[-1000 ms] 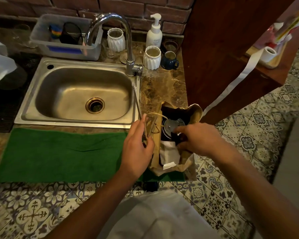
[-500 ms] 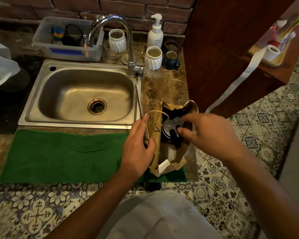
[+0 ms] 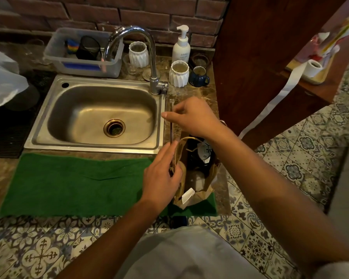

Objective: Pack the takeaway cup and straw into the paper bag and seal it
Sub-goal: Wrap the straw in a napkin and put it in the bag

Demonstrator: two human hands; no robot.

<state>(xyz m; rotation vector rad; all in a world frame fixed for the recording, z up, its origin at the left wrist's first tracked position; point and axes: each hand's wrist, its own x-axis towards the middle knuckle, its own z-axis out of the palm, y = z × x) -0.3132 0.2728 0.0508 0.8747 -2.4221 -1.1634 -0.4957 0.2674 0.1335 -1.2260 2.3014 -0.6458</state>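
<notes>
Head view
Counter [image 3: 191,93]: brown marbled stone under a red brick wall, patterned floor tiles below and to the right.
Sink [image 3: 101,115]: steel, set into the counter, tall curved tap [image 3: 149,57] at its far right corner.
Green mat [image 3: 73,182]: flat along the near edge of the counter, in front of the sink.
Behind the sink: plastic tub [image 3: 83,57], two white ribbed pots, a white pump bottle [image 3: 181,47], a dark blue mug [image 3: 198,77].
Right side: dark wood cabinet [image 3: 270,57], a paper roll with a loose strip hanging down.
Paper bag [image 3: 197,190]: brown, upright on the right end of the mat, mouth open towards the camera.
Cup [image 3: 204,154]: dark, inside the bag, lid facing up.
Straw [image 3: 171,125]: thin and dark, just left of the bag, long axis running from the near side away towards the tap, far end at the sink's right rim.
Left hand [image 3: 161,176]: fingers curled round the near end of the straw, against the bag's left edge.
Right hand [image 3: 191,117]: above the bag, thumb and forefinger pinching the straw partway along.
</notes>
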